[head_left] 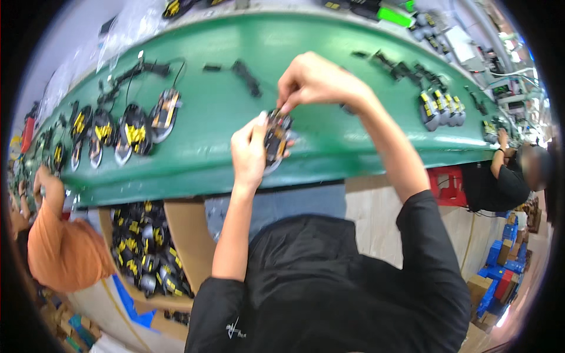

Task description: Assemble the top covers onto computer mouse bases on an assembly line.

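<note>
Above the green conveyor belt (218,147), my left hand (249,150) is closed around an opened computer mouse (274,140) whose circuit board faces up. My right hand (321,82) bends over the mouse's far end, thumb and fingers pinched together there. Whatever lies between those fingertips is too small and covered to make out. Just left of my right hand, a bundled black cable (246,77) lies on the belt, with a thin lead running toward the mouse.
Several open mice (136,132) with yellow parts lie at left, and more mice (429,110) at right. A cardboard box (187,232) of black-and-yellow parts stands below the belt. One co-worker in orange (65,247) is at left, another in black (494,185) at far right, near a red stool (448,185).
</note>
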